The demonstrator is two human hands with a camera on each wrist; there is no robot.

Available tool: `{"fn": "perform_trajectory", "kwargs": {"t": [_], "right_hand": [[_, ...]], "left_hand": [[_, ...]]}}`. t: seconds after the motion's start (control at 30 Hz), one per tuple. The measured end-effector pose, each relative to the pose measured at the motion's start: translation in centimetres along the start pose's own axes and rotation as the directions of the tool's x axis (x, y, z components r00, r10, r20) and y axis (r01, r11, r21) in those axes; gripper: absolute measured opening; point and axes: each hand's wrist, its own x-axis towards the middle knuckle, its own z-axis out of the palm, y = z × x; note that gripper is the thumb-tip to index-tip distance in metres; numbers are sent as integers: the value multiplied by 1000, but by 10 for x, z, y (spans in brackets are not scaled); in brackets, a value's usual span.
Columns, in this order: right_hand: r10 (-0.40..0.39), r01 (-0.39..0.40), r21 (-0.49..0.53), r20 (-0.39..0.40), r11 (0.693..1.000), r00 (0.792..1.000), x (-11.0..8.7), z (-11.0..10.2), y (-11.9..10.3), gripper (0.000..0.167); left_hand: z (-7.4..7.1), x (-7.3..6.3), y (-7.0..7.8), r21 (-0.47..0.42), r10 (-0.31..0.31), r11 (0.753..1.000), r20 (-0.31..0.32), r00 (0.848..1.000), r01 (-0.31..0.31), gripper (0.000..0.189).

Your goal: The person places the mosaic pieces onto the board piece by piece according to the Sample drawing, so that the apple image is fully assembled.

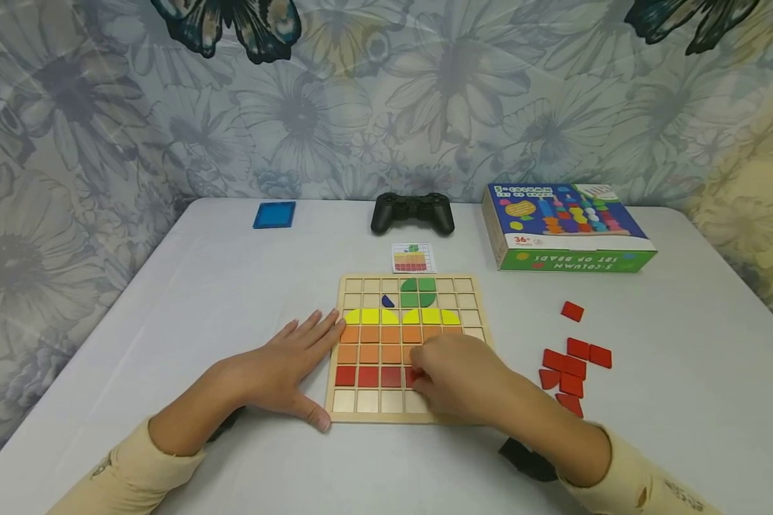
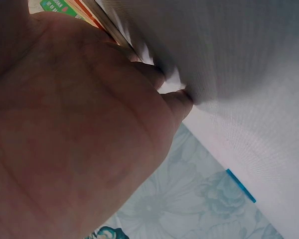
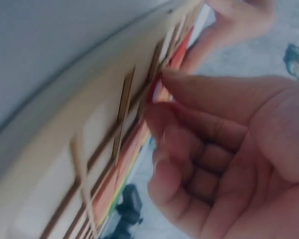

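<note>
A wooden grid board point(image 1: 368, 402) lies on the table with rows of yellow, orange and red tiles and a green group near the top. My left hand point(image 1: 283, 368) rests flat beside it, fingers spread, fingertips at its left edge; the left wrist view shows mostly the palm. Over the red row, my right hand point(image 1: 457, 375) pinches a red tile point(image 1: 410, 377) between thumb and index finger at the fourth cell. In the right wrist view its other fingers are curled in. Part of the board's right side is hidden under this hand.
Several loose red tiles point(image 1: 571, 385) lie right of the board. Behind it are a small pattern card point(image 1: 414, 258) and a black game controller point(image 1: 412, 211). A puzzle box point(image 1: 567, 222) stands at back right, a blue square case point(image 1: 274, 214) at back left.
</note>
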Motion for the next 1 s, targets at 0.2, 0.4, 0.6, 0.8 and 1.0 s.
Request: {"fn": "perform_trajectory", "kwargs": {"t": [0.2,0.4,0.6,0.8,1.0], "right_hand": [[70,-74,136,35,988,997,-18,-19,35,13],[285,-285,4,35,958,958,-35,-46,97,23],[455,-449,-90,72,889,887,-43,-58,162,41],[506,-496,-105,134,862,852,-44,-53,192,32],[520,-518,-49,109,854,847,-40,-50,190,34]], "left_hand": [[0,1,0,9,2,1000,5,1000,-2,138],[0,1,1,0,6,1000,5,1000,-6,137],[0,0,0,-7,8,1000,0,1000,-8,138],[1,-1,-2,-12,18,1000,-7,1000,-18,137],[2,0,-3,-12,24,1000,-8,1000,-24,137]]}}
